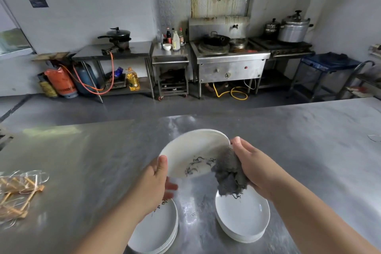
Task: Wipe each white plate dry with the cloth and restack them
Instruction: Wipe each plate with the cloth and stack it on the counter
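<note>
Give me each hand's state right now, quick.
Left hand: grips the white plate by its rim.
Right hand: holds the grey cloth against that plate.

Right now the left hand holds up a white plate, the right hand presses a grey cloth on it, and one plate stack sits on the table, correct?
Not one: the head view shows two, a left stack and a right stack, on the table. The left hand does hold the plate, the right hand the grey cloth.
</note>
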Demonstrator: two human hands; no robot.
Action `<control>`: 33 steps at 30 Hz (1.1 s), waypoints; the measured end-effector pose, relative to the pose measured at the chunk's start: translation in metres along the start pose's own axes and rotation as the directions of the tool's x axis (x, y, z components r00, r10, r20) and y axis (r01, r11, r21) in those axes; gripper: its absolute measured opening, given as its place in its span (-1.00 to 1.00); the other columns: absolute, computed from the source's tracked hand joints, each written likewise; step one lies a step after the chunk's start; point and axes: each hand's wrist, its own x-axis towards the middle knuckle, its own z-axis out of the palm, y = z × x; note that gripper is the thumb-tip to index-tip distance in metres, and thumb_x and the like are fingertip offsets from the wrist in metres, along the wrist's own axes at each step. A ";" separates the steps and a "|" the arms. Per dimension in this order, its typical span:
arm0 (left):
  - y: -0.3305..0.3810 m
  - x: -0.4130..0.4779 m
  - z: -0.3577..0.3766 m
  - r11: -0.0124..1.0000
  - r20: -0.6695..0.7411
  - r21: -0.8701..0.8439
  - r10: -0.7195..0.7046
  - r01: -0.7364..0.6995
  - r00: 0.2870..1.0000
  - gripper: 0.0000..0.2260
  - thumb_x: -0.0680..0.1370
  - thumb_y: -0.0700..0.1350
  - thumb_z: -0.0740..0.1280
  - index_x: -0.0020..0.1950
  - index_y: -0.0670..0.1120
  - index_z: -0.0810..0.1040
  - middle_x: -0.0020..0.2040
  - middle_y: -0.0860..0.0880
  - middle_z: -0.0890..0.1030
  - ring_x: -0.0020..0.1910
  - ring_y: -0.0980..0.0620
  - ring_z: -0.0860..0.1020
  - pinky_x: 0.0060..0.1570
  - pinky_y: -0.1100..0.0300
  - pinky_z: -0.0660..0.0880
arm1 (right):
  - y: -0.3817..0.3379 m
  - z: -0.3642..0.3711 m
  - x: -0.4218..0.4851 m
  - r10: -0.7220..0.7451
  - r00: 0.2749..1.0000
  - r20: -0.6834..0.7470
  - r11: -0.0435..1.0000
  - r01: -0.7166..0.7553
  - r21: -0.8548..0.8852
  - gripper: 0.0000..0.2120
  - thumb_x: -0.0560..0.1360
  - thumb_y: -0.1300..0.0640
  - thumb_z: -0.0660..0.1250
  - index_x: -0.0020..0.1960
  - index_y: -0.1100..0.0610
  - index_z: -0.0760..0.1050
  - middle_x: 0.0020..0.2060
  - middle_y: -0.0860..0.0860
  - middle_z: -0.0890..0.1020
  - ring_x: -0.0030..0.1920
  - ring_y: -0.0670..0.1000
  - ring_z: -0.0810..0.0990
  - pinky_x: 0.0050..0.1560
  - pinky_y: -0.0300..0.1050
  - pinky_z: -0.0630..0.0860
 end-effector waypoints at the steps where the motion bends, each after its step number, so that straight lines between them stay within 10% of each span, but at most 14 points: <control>1: -0.003 -0.002 0.004 0.991 0.038 -0.128 0.032 -0.027 0.999 -0.46 0.52 0.37 0.20 0.26 -0.01 0.55 -0.01 -0.12 0.74 -0.04 -0.11 0.76 -0.02 0.02 0.71 | -0.001 0.002 -0.001 -0.009 1.000 -0.011 0.998 0.010 0.066 -0.32 0.41 -0.57 0.06 0.15 -0.10 0.58 -0.01 0.04 0.72 0.08 0.17 0.67 0.25 0.14 0.53; 4: -0.008 -0.010 0.007 0.916 0.148 -0.366 0.233 -0.166 0.961 -0.56 0.59 0.03 0.51 0.44 0.15 0.51 0.43 -0.07 0.58 0.34 0.03 0.61 0.27 0.07 0.57 | -0.002 0.010 -0.003 -0.060 0.998 -0.029 0.950 0.066 0.305 -0.38 0.42 -0.50 0.21 0.01 0.05 0.56 -0.20 0.17 0.57 -0.25 0.16 0.55 -0.20 0.07 0.48; 9: -0.002 -0.016 -0.006 0.780 0.402 -0.618 0.422 -0.098 0.813 -0.06 0.35 -0.21 0.39 0.67 0.23 0.13 0.57 0.05 0.47 0.39 0.00 0.55 0.18 0.06 0.59 | 0.000 0.014 -0.009 -0.156 0.985 -0.068 0.933 0.170 0.317 -0.64 0.47 -0.32 0.32 0.00 -0.03 0.52 -0.25 0.01 0.52 -0.37 0.03 0.45 -0.46 -0.15 0.38; 14: 0.012 -0.010 0.000 0.638 0.146 -0.770 0.209 -0.021 0.967 -0.17 0.43 -0.16 0.49 0.60 0.30 0.26 0.30 0.08 0.70 0.13 0.07 0.72 -0.14 0.12 0.68 | -0.004 0.022 -0.020 -0.273 0.960 -0.056 0.958 0.276 0.075 -0.67 0.56 -0.30 0.18 0.22 -0.20 0.48 -0.35 0.09 0.60 -0.46 0.25 0.62 -0.48 0.09 0.54; 17: 0.014 -0.008 -0.001 0.615 0.153 -0.788 0.152 0.028 0.977 -0.51 0.54 -0.18 0.35 0.49 -0.03 0.55 0.26 -0.09 0.71 0.13 -0.02 0.72 -0.07 0.12 0.69 | -0.005 0.024 -0.022 -0.320 0.910 -0.262 0.947 0.314 -0.069 -0.86 0.62 -0.20 0.20 0.14 -0.30 0.48 -0.37 0.01 0.65 -0.45 0.16 0.65 -0.44 0.22 0.60; 20: 0.012 -0.012 -0.006 0.583 0.175 -0.811 0.174 0.042 0.969 -0.62 0.57 -0.21 0.36 0.39 -0.06 0.64 0.27 -0.13 0.71 0.18 -0.07 0.71 -0.02 0.05 0.69 | -0.010 0.020 -0.033 -0.518 0.768 -0.376 0.854 0.437 -0.283 -0.76 0.63 -0.17 0.15 0.25 -0.35 0.45 -0.23 -0.31 0.63 -0.28 -0.19 0.63 -0.27 -0.25 0.58; 25: 0.017 -0.022 0.010 0.597 0.207 -0.802 0.252 0.017 0.945 -0.51 0.49 -0.12 0.49 0.43 -0.01 0.59 0.32 -0.19 0.68 0.19 -0.12 0.71 -0.04 0.03 0.69 | -0.007 0.071 -0.061 -0.839 0.508 0.197 0.280 0.712 -0.644 -0.32 0.67 -0.26 0.05 0.63 0.14 0.26 0.52 0.03 0.43 0.54 0.16 0.36 0.55 0.12 0.28; 29: 0.021 -0.032 0.018 0.600 0.221 -0.800 0.270 0.016 0.937 -0.60 0.55 -0.20 0.40 0.34 0.14 0.67 0.37 -0.14 0.65 0.31 -0.11 0.66 0.02 0.12 0.68 | -0.016 0.092 -0.054 -0.731 0.576 0.366 0.219 0.706 -0.674 -0.12 0.59 -0.43 -0.12 0.69 0.16 0.00 0.69 0.07 0.03 0.69 0.18 -0.09 0.65 0.20 -0.01; 33: 0.020 -0.035 0.007 0.602 0.229 -0.798 0.293 0.008 0.928 -0.55 0.58 -0.17 0.39 0.46 0.07 0.57 0.41 -0.18 0.62 0.29 -0.14 0.66 -0.01 0.03 0.67 | -0.038 0.063 -0.027 -0.601 0.764 0.237 0.363 0.524 -0.771 -0.11 0.56 -0.45 -0.22 0.69 0.09 -0.19 0.68 -0.02 -0.17 0.67 0.09 -0.30 0.64 0.15 -0.12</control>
